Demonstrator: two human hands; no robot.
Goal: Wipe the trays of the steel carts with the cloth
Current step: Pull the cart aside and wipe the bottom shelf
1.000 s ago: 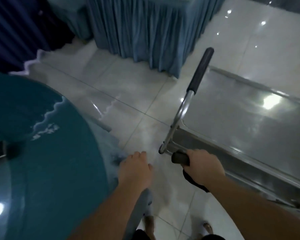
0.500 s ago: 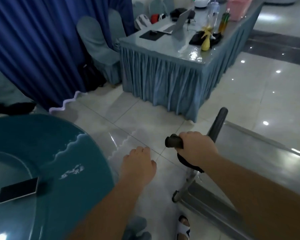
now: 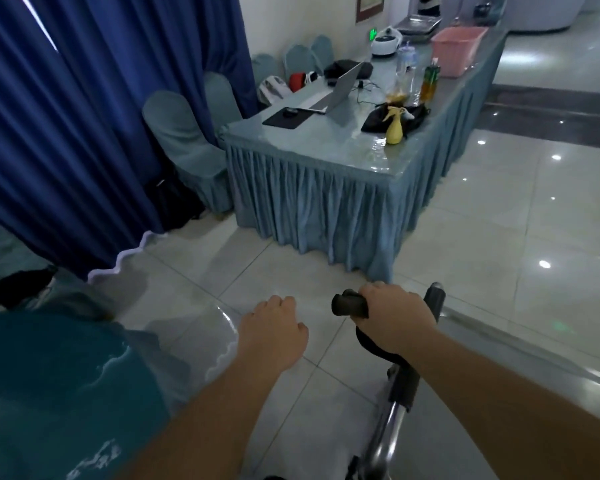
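Note:
The steel cart's top tray (image 3: 534, 393) lies at the lower right, shiny and bare. Its handle (image 3: 404, 389), a chrome tube with a black grip, runs up along the tray's left end. My right hand (image 3: 395, 322) is in front of the upper part of that handle and grips a dark rolled cloth (image 3: 349, 306); one end sticks out to the left and more bulges below the palm. My left hand (image 3: 274, 334) hovers over the floor tiles left of the cart, fingers loosely curled, holding nothing.
A round teal table (image 3: 49, 393) with a clear cover fills the lower left. Ahead stands a skirted table (image 3: 326, 209) carrying a laptop, a yellow spray bottle (image 3: 394, 128) and a pink basket (image 3: 458, 50). A blue curtain (image 3: 84, 133) and covered chairs (image 3: 184, 147) stand at the left.
My view has lifted from the cart towards the room. My right hand has risen with the dark cloth from the handle's lower end to its upper part. The left hand stays beside it.

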